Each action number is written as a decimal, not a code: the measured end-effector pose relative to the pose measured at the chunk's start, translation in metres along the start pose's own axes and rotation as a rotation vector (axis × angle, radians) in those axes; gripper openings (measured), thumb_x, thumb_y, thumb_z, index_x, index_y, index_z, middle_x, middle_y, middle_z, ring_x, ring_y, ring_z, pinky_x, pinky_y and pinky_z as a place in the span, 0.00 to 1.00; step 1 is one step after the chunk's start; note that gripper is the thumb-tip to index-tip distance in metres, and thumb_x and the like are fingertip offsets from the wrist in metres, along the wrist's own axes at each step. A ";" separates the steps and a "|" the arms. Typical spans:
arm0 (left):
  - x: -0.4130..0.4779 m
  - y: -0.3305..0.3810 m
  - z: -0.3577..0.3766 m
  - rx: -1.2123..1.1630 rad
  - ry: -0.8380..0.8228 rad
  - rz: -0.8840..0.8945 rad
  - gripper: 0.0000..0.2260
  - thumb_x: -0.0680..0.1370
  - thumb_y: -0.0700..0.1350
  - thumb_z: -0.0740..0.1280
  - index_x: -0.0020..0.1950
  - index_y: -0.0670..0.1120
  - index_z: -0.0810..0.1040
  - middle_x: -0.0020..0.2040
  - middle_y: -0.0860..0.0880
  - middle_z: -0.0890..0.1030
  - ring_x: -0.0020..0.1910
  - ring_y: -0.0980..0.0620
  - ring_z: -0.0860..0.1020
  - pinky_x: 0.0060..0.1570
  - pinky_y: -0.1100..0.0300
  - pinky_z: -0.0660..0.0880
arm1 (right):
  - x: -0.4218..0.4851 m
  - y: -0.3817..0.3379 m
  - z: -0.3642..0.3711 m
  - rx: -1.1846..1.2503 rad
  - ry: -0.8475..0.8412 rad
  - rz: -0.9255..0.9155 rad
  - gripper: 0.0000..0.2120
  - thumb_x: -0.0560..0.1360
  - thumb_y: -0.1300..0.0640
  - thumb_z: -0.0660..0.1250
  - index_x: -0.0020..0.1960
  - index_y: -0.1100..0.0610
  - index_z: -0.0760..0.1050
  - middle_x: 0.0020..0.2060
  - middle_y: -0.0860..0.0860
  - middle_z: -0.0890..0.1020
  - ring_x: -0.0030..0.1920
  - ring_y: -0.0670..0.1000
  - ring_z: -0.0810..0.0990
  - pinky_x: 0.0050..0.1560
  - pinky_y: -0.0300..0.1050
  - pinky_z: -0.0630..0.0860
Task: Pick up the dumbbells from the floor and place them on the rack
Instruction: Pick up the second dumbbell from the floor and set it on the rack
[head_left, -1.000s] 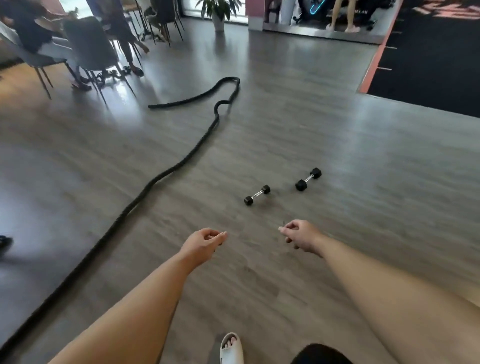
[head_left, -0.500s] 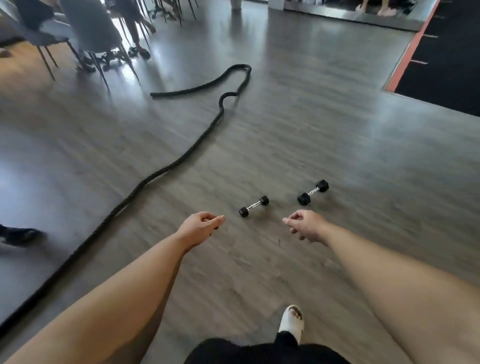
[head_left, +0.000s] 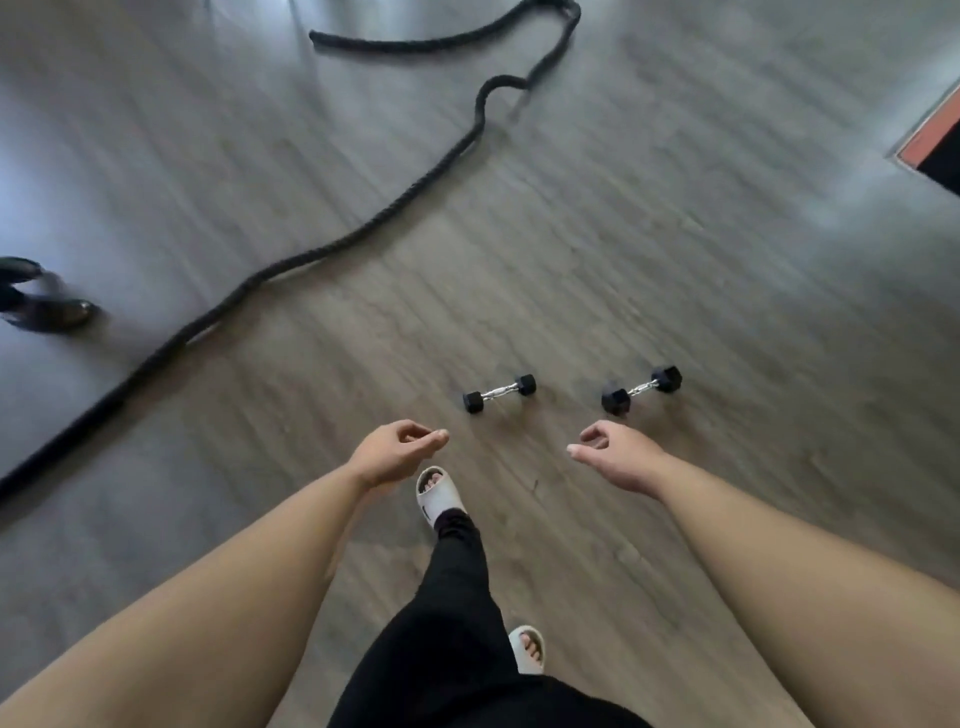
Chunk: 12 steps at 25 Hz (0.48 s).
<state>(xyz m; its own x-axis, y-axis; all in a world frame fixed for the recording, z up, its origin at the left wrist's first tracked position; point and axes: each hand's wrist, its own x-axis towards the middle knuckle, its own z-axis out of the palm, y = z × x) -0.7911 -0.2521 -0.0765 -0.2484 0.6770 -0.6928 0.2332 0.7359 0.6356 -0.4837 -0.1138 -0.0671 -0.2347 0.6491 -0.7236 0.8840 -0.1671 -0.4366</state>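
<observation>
Left hand (head_left: 396, 453), right hand (head_left: 615, 457) outstretched, loosely curled, empty; dumbbells (head_left: 498, 393) beyond on floor.

Two small black hex-ended dumbbells with chrome handles on grey wood-grain floor (head_left: 727, 270): left dumbbell (head_left: 499, 393), right dumbbell (head_left: 642, 390) just beside it, apart. Nearer than the left dumbbell, left hand (head_left: 396, 457) and right hand (head_left: 618, 460), loosely curled, empty, touching neither. White slide sandal (head_left: 438, 493) below, between the hands. Thick black battle rope (head_left: 332, 241) snaking beyond and leftward. Far left, blurred dark shoes (head_left: 47, 306), probably another person's.
</observation>
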 end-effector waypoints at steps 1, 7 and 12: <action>0.026 0.004 -0.002 -0.016 -0.018 -0.041 0.19 0.77 0.62 0.73 0.57 0.47 0.84 0.50 0.49 0.88 0.46 0.51 0.84 0.48 0.55 0.78 | 0.022 -0.003 -0.004 0.017 -0.011 0.033 0.21 0.75 0.39 0.73 0.61 0.52 0.79 0.54 0.50 0.82 0.54 0.51 0.81 0.53 0.44 0.74; 0.179 0.029 0.000 -0.117 0.029 -0.201 0.17 0.75 0.64 0.73 0.54 0.53 0.83 0.48 0.54 0.87 0.45 0.54 0.82 0.43 0.56 0.76 | 0.178 -0.018 -0.033 0.135 -0.024 0.152 0.13 0.75 0.39 0.73 0.52 0.47 0.80 0.49 0.46 0.83 0.43 0.47 0.81 0.46 0.44 0.76; 0.324 -0.027 0.049 -0.157 0.042 -0.332 0.21 0.72 0.67 0.73 0.58 0.56 0.82 0.53 0.54 0.86 0.53 0.53 0.83 0.53 0.52 0.79 | 0.368 0.005 0.009 0.052 -0.104 0.169 0.18 0.76 0.40 0.72 0.59 0.51 0.78 0.46 0.45 0.82 0.30 0.40 0.83 0.28 0.38 0.76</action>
<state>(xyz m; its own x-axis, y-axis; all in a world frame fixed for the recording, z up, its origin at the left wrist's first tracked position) -0.8318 -0.0526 -0.3350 -0.3254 0.3984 -0.8576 -0.0129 0.9050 0.4253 -0.5691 0.1179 -0.3402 -0.1273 0.5290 -0.8390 0.8929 -0.3072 -0.3291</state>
